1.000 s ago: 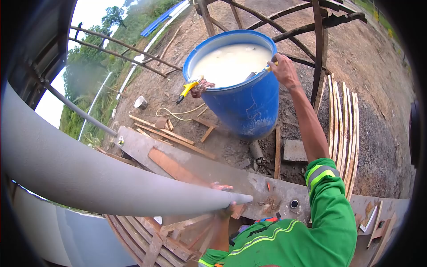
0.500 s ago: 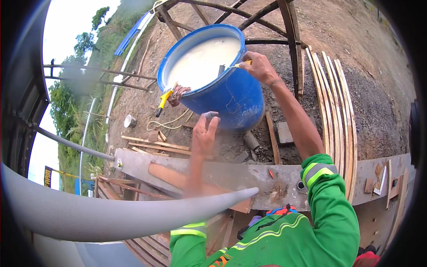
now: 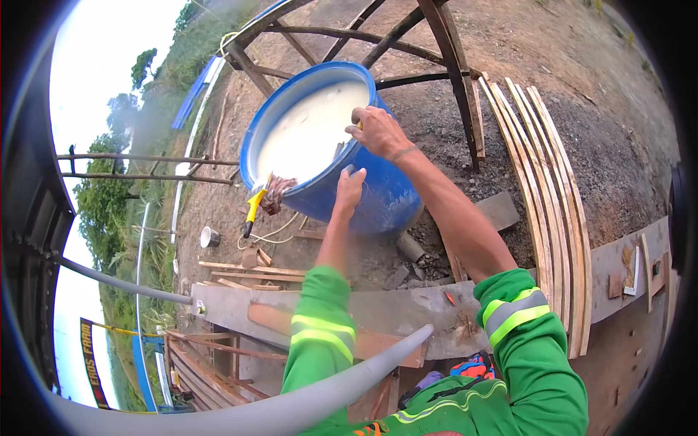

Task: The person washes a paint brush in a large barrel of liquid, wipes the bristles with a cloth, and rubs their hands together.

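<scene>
The small tool (image 3: pixel 339 150) looks light and stiff. Its yellow handle seems the best place to hold, but may be slippery if wet. The right grip (image 3: pixel 379 132) is closed around it, by the near rim of the blue barrel (image 3: pixel 392 190). The tool's other end looks flat and grey. The left grip (image 3: pixel 350 190) has its fingertips apart.

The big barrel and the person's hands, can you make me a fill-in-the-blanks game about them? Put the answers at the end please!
1. The big barrel is coloured ____.
2. The hand gripping a small tool at the barrel's edge is the person's ____ hand.
3. Beside the rag, a yellow handle has an end coloured ____.
4. Apart from their striped bands, the person's sleeves are ____.

Missing words: blue; right; black; green.
</scene>
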{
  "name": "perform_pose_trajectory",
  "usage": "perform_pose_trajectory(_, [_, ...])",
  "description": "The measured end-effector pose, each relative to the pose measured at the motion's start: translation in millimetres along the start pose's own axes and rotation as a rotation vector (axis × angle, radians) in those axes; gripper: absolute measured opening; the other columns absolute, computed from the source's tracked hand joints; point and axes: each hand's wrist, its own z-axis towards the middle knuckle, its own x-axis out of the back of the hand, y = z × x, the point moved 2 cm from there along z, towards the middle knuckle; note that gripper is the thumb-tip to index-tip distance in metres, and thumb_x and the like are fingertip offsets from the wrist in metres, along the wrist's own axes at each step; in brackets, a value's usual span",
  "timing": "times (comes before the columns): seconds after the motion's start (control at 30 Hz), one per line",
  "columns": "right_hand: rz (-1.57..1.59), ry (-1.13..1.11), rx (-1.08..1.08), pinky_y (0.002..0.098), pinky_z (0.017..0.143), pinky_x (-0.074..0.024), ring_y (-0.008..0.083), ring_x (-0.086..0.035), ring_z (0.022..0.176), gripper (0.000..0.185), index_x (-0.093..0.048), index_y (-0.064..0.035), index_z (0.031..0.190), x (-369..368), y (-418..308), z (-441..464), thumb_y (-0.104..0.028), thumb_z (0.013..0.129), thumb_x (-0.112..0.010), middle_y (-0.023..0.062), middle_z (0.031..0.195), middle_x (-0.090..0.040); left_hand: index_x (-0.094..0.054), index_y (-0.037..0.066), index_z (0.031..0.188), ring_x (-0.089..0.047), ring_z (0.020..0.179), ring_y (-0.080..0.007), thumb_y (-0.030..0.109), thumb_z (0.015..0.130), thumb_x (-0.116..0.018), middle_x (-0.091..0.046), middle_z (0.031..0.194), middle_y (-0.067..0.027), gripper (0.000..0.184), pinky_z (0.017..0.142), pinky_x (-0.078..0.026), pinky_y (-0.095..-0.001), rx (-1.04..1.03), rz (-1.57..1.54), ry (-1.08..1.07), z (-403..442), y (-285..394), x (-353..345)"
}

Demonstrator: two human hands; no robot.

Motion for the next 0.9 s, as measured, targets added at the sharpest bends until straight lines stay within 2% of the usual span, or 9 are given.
perform_pose_trajectory(0.1, [-0.102, -0.035, 0.024, 0.046, 0.079, -0.0518, 0.0389, -0.063, 0.093, 0.027, -0.062, -0.0004, 0.094, -16.5, -5.9, 9.0, -0.024, 0.082, -0.068, 0.022, 0.097, -0.063, -0.049, -0.001, 0.126, -0.059, 0.098, -0.0188, 0.028, 0.092, -0.057, -0.061, 0.106, -0.0106, 0.045, 0.092, -0.043, -0.0373, 0.084, -0.189, -0.13, -2.8, 6.2, 1.8])
perform_pose_trajectory(0.13, [-0.114, -0.037, 0.031, 0.0458, 0.078, -0.0515, 0.0385, -0.064, 0.092, 0.027, -0.062, -0.0002, 0.095, -21.9, -6.6, 10.9, -0.023, 0.082, -0.068, 0.0225, 0.095, -0.064, -0.058, 0.0, 0.11, -0.06, 0.071, -0.0097, 0.019, 0.091, -0.059, -0.063, 0.085, -0.0052, 0.027, 0.065, -0.049, -0.024, 0.054, -0.304, -0.072, 1.1, 4.1, 2.1])
perform_pose_trajectory(0.27, [-0.119, -0.055, -0.005, 0.0443, 0.077, -0.0514, 0.0384, -0.064, 0.089, 0.027, -0.063, 0.0001, 0.096, -25.5, -2.6, 16.5, -0.022, 0.081, -0.068, 0.0235, 0.093, -0.065, -0.062, 0.0, 0.103, -0.055, 0.061, -0.0094, 0.024, 0.091, -0.061, -0.061, 0.075, -0.0037, 0.027, 0.056, -0.046, -0.0242, 0.022, -0.359, -0.028, 9.6, 24.1, 23.6])
perform_pose_trajectory(0.4, [0.002, -0.098, -0.046, 0.0439, 0.079, -0.0521, 0.0371, -0.064, 0.093, 0.027, -0.065, 0.0004, 0.091, -18.8, 3.9, 22.0, -0.024, 0.079, -0.069, 0.024, 0.094, -0.066, -0.066, 0.003, 0.102, -0.049, 0.061, -0.0067, 0.034, 0.091, -0.062, -0.056, 0.073, 0.0009, 0.034, 0.055, -0.043, -0.0218, -0.169, 0.087, 0.081, 15.5, 51.5, 47.1])
perform_pose_trajectory(0.5, [0.148, -0.109, -0.111, 0.0402, 0.071, -0.0543, 0.0307, -0.069, 0.081, 0.03, -0.066, 0.0027, 0.089, -12.6, 8.8, 25.1, -0.026, 0.081, -0.068, 0.0227, 0.084, -0.068, -0.068, 0.002, 0.1, -0.054, 0.069, -0.0084, 0.04, 0.087, -0.066, -0.063, 0.075, -0.0021, 0.04, 0.062, -0.045, -0.0263, -0.176, 0.072, 0.034, 22.3, 49.3, 49.5])
perform_pose_trajectory(0.6, [0.28, -0.151, -0.228, 0.0363, 0.061, -0.055, 0.0231, -0.068, 0.065, 0.035, -0.066, 0.0052, 0.088, 1.5, 5.4, 24.0, -0.03, 0.083, -0.067, 0.0193, 0.072, -0.067, -0.07, 0.003, 0.096, -0.051, 0.064, -0.0088, 0.047, 0.085, -0.066, -0.06, 0.069, -0.0012, 0.046, 0.059, -0.043, -0.0276, -0.18, 0.077, 0.001, 28.5, 46.3, 49.2])
perform_pose_trajectory(0.7, [0.308, -0.138, -0.187, 0.033, 0.053, -0.0537, 0.0169, -0.064, 0.053, 0.037, -0.066, 0.0058, 0.088, 15.0, 0.0, 21.6, -0.031, 0.085, -0.066, 0.0157, 0.064, -0.065, -0.071, 0.003, 0.088, -0.047, 0.059, -0.0096, 0.05, 0.085, -0.065, -0.055, 0.062, -0.0013, 0.048, 0.056, -0.041, -0.0288, -0.036, 0.158, 0.019, 35.8, 40.7, 55.6])
perform_pose_trajectory(0.8, [0.264, -0.201, -0.229, 0.0355, 0.061, -0.055, 0.0236, -0.067, 0.062, 0.033, -0.066, 0.0047, 0.088, 22.2, -7.7, 19.3, -0.028, 0.084, -0.065, 0.0185, 0.068, -0.066, -0.068, 0.001, 0.078, -0.044, 0.055, -0.0108, 0.049, 0.086, -0.063, -0.05, 0.057, -0.0025, 0.049, 0.054, -0.038, -0.0298, -0.116, 0.205, 0.115, 34.0, 42.0, 56.5])
perform_pose_trajectory(0.9, [0.098, -0.194, -0.074, 0.0393, 0.071, -0.0547, 0.0325, -0.068, 0.075, 0.027, -0.066, 0.0037, 0.088, 12.7, -6.7, 21.2, -0.023, 0.083, -0.065, 0.0219, 0.077, -0.067, -0.067, 0.001, 0.075, -0.046, 0.055, -0.0126, 0.047, 0.086, -0.062, -0.051, 0.056, -0.0044, 0.048, 0.055, -0.04, -0.0313, -0.134, 0.238, 0.183, 35.6, 48.1, 56.6])
